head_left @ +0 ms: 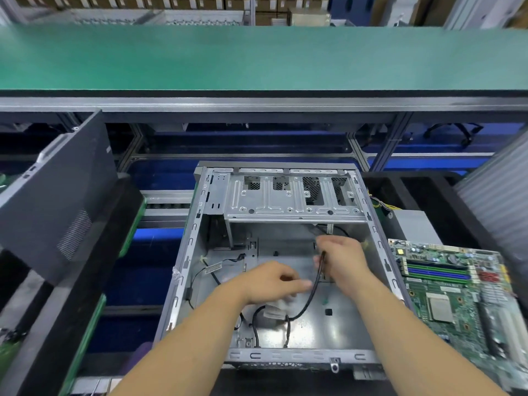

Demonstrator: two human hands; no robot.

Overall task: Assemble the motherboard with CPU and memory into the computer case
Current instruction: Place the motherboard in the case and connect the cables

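An open grey metal computer case (pixel 200 232) lies on its side in front of me, its inside floor bare except for loose wires. Both my hands are inside it. My right hand (pixel 344 260) grips a black cable (pixel 313 292) that loops down to the case floor. My left hand (pixel 271 282) reaches toward the same cable with curled fingers; its fingertips are blurred, so whether it holds the cable I cannot tell. The green motherboard (pixel 463 304), with CPU and blue and green memory slots, lies to the right of the case.
A black case side panel (pixel 65 195) leans at the left. A silver drive cage (pixel 294 201) fills the case's far end. A grey power supply (pixel 411 227) with coloured wires sits behind the motherboard. A green conveyor belt (pixel 257 58) runs across beyond.
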